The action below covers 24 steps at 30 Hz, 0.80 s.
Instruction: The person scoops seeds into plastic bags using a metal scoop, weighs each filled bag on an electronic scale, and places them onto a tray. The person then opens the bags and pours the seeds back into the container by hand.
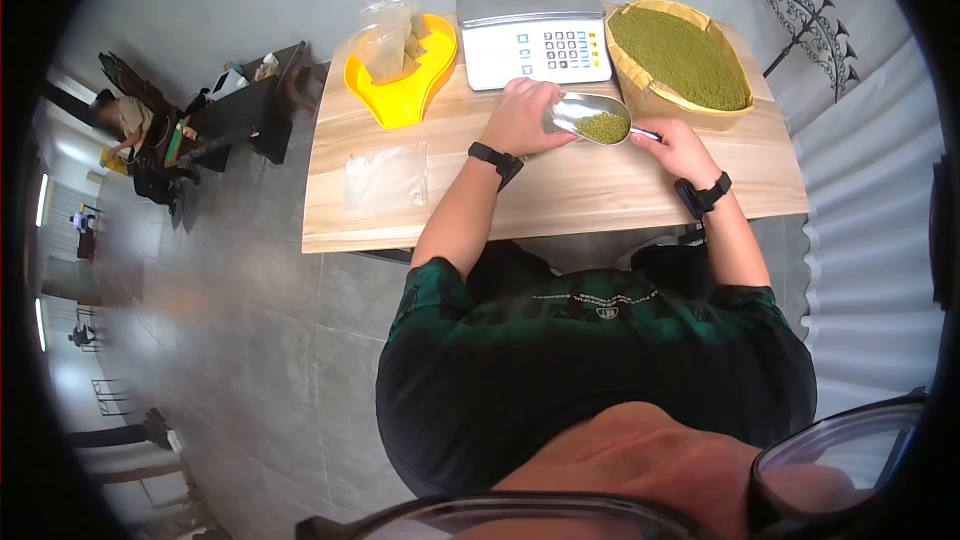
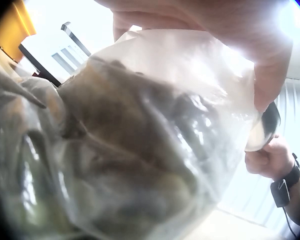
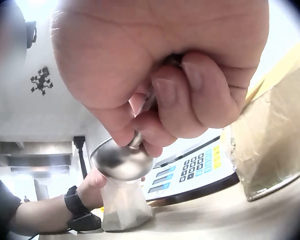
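My right hand [image 1: 680, 148] grips the handle of a metal scoop [image 1: 561, 112] with green beans [image 1: 604, 128] in its bowl. In the right wrist view the fingers of my right hand [image 3: 165, 85] are curled round that handle, and the scoop [image 3: 121, 161] is over the mouth of a clear plastic bag [image 3: 124, 207]. My left hand [image 1: 524, 118] is at the scoop's front end. Seen in the left wrist view, my left hand [image 2: 210, 22] holds the top of the bag [image 2: 150, 140], its thumb on one side; the contents look dark and blurred.
A scale [image 1: 535, 35] stands behind my hands. To its right is a paper-lined container [image 1: 640, 95] heaped with green beans [image 1: 685, 60]. At the left are a yellow tray [image 1: 400, 105] holding filled bags [image 1: 383, 48], and a flat, empty plastic bag [image 1: 385, 178] on the wooden table [image 1: 350, 232].
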Each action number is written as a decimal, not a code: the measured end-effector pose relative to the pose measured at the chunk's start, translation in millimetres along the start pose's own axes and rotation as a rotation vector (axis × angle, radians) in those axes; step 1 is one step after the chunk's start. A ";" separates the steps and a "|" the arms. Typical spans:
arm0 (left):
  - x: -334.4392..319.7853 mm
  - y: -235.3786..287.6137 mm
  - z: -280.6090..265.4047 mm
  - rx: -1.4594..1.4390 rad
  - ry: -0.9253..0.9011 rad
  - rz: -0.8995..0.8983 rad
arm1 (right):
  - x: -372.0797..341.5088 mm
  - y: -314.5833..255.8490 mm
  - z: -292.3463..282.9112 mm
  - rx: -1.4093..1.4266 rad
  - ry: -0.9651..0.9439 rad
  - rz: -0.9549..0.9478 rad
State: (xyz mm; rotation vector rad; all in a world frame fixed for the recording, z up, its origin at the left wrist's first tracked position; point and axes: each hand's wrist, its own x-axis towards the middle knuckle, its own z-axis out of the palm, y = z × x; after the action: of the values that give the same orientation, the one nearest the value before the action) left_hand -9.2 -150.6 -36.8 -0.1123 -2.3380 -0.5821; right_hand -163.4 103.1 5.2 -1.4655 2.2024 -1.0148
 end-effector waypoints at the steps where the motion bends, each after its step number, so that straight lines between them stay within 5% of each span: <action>1: -0.3 -1.0 0.2 -0.004 -0.017 0.000 | 6.4 -8.7 -3.9 -0.079 -0.026 -0.032; 5: -0.4 -0.6 -3.0 0.001 -0.041 -0.019 | 32.0 -32.3 -20.6 -0.359 -0.097 -0.254; 15: -1.8 1.9 -5.3 -0.017 -0.071 0.028 | 66.3 -86.7 -34.9 -0.759 -0.333 -0.400; 24: -1.1 1.1 -8.0 -0.021 -0.101 0.043 | 48.2 -74.7 -43.9 -0.610 -0.279 -0.312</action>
State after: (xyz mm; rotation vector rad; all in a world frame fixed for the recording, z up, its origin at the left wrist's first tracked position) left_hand -3.1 -153.0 -32.0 -0.2052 -2.4210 -0.5917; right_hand -159.7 60.1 94.4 -2.1045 2.2129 -0.1680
